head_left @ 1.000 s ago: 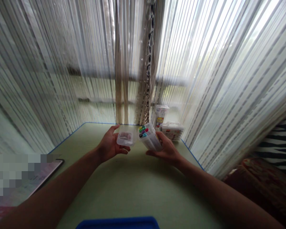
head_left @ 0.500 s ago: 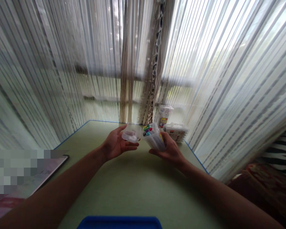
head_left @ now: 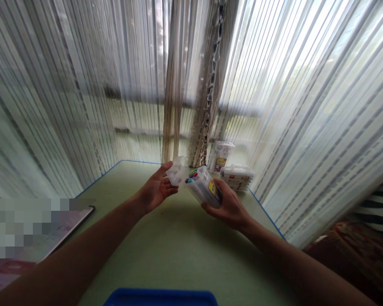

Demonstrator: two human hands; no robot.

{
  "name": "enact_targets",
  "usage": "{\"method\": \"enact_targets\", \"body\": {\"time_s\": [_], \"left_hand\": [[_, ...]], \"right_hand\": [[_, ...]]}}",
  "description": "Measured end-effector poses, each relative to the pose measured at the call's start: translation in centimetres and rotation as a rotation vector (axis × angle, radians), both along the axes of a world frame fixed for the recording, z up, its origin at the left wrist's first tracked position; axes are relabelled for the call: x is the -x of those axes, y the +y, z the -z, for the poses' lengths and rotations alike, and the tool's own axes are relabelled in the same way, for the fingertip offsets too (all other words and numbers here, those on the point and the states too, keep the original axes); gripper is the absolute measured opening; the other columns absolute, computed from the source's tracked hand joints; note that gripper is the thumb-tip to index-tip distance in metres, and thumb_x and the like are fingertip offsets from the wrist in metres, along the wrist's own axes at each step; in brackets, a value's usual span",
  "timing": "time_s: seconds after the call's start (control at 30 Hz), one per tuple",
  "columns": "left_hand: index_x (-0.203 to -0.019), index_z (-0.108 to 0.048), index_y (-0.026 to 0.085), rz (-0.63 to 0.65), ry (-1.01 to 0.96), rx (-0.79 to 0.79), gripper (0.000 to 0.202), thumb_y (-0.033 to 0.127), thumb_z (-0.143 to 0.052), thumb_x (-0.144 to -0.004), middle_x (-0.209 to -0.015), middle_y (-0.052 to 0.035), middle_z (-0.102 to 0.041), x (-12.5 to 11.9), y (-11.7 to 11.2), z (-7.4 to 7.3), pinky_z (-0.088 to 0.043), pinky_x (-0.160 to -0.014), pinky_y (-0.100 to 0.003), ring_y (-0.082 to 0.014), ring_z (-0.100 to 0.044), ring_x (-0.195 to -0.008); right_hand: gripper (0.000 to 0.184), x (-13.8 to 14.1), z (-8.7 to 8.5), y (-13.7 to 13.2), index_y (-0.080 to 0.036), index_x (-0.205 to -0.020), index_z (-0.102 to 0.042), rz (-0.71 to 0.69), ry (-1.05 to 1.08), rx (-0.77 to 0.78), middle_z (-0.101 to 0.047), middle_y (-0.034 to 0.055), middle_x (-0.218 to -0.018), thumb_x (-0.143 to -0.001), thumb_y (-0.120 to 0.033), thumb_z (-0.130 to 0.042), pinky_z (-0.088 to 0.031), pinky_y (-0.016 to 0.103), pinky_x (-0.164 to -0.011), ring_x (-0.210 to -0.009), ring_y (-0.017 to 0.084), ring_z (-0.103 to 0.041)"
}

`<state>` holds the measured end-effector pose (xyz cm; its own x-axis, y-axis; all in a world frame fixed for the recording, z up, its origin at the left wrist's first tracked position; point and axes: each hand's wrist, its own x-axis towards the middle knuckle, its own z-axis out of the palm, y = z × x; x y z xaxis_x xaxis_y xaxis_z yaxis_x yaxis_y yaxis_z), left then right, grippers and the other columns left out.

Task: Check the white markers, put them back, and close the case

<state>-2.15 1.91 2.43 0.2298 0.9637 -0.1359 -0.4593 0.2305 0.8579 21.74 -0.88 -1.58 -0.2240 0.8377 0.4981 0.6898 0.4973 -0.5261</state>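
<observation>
My right hand [head_left: 229, 207] grips a clear plastic marker case [head_left: 205, 189] full of coloured markers, tilted with its open end toward the left. My left hand [head_left: 155, 191] holds the clear plastic lid [head_left: 177, 171] between thumb and fingers, right beside the case's open end. Both hands hover above the pale green table [head_left: 178, 250].
Two more clear marker boxes, an upright box [head_left: 221, 155] and a flat box [head_left: 237, 176], stand at the table's far right corner by the striped curtains. A dark tablet [head_left: 64, 231] lies at the left. A blue tray edge [head_left: 161, 296] shows at the bottom. A zebra-print cushion [head_left: 379, 199] is at the right.
The lid in my left hand has tilted up and moved closer to the case's open end. My right hand has tipped the case further toward the left.
</observation>
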Motion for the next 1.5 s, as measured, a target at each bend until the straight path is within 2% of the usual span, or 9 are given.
{"method": "enact_targets", "body": {"time_s": [0.23,0.43,0.6,0.7,0.9,1.03,1.2,1.33,1.5], "left_hand": [[-0.094,-0.069,0.013,-0.079,0.094,-0.176,0.043,0.051,-0.077,-0.076,-0.082,-0.0051,-0.071,0.0,0.3,0.8,-0.049,-0.056,-0.021,-0.0123,-0.062,-0.067],[-0.091,-0.069,0.013,-0.080,0.143,-0.269,0.045,0.055,-0.075,-0.075,-0.082,-0.0042,-0.068,-0.1,0.1,0.9,-0.046,-0.059,-0.023,-0.0135,-0.060,-0.069],[-0.085,-0.071,0.011,-0.074,0.220,-0.374,0.045,0.054,-0.077,-0.074,-0.077,-0.0064,-0.067,-0.3,-0.2,0.8,-0.045,-0.062,-0.026,-0.0155,-0.059,-0.069],[-0.092,-0.073,0.010,-0.092,0.279,-0.451,0.046,0.052,-0.078,-0.074,-0.080,-0.0086,-0.071,-0.5,-0.4,0.5,-0.048,-0.069,-0.029,-0.0185,-0.063,-0.074],[-0.103,-0.075,0.011,-0.200,0.362,-0.554,0.048,0.042,-0.084,-0.068,-0.098,-0.0132,-0.075,-0.6,-1.3,-0.1,-0.052,-0.081,-0.032,-0.0258,-0.068,-0.093],[-0.109,-0.072,0.015,-0.209,0.369,-0.655,0.045,0.034,-0.083,-0.070,-0.109,-0.0131,-0.072,-0.6,-2.0,0.0,-0.052,-0.085,-0.033,-0.0259,-0.066,-0.100],[-0.111,-0.069,0.016,-0.246,0.459,-0.875,0.045,0.025,-0.084,-0.069,-0.111,-0.0121,-0.068,-0.8,-3.3,0.0,-0.051,-0.092,-0.033,-0.0249,-0.064,-0.102],[-0.115,-0.065,0.017,-0.273,0.560,-0.990,0.049,0.023,-0.084,-0.070,-0.115,-0.0128,-0.068,-1.0,-3.6,0.5,-0.049,-0.098,-0.034,-0.0263,-0.063,-0.108],[-0.117,-0.063,0.018,-0.316,0.577,-1.129,0.053,0.027,-0.084,-0.070,-0.116,-0.0123,-0.068,-0.9,-2.8,1.5,-0.053,-0.095,-0.038,-0.0262,-0.065,-0.105]], "right_hand": [[0.059,0.7,-0.5,-1.2,-0.020,-0.120,-0.047,-0.057,0.018,0.105,-0.066,0.0048,-0.094,-0.072,-0.041,-0.074,-0.051,0.030,-0.067,-0.077,0.021,-0.063],[0.065,1.1,-0.5,-1.6,-0.019,-0.124,-0.047,-0.063,0.033,0.124,-0.068,0.0075,-0.099,-0.072,-0.044,-0.076,-0.051,0.032,-0.069,-0.080,0.023,-0.065],[0.067,1.6,-0.5,-1.9,-0.021,-0.127,-0.050,-0.081,0.060,0.086,-0.068,0.0095,-0.107,-0.072,-0.045,-0.078,-0.052,0.036,-0.077,-0.089,0.026,-0.066],[0.071,1.7,-0.4,-2.0,-0.021,-0.130,-0.050,-0.093,0.067,0.080,-0.068,0.0110,-0.112,-0.071,-0.048,-0.080,-0.052,0.040,-0.083,-0.097,0.029,-0.066],[0.078,1.7,-0.1,-2.1,-0.020,-0.131,-0.048,-0.100,0.077,0.065,-0.065,0.0131,-0.116,-0.068,-0.051,-0.082,-0.053,0.044,-0.087,-0.101,0.031,-0.064],[0.081,1.8,0.2,-1.9,-0.022,-0.131,-0.047,-0.117,0.101,0.061,-0.065,0.0131,-0.117,-0.066,-0.050,-0.085,-0.053,0.046,-0.087,-0.102,0.032,-0.064],[0.083,1.5,1.0,-1.3,-0.019,-0.129,-0.046,-0.152,0.138,0.054,-0.065,0.0137,-0.115,-0.063,-0.048,-0.087,-0.054,0.045,-0.084,-0.100,0.032,-0.065],[0.079,1.3,1.5,-1.0,-0.020,-0.124,-0.048,-0.120,0.163,0.033,-0.066,0.0130,-0.112,-0.061,-0.046,-0.088,-0.055,0.044,-0.080,-0.098,0.032,-0.066],[0.074,1.4,1.7,-1.0,-0.019,-0.121,-0.049,-0.107,0.174,0.003,-0.066,0.0133,-0.114,-0.062,-0.044,-0.086,-0.055,0.045,-0.082,-0.100,0.033,-0.066]]}}
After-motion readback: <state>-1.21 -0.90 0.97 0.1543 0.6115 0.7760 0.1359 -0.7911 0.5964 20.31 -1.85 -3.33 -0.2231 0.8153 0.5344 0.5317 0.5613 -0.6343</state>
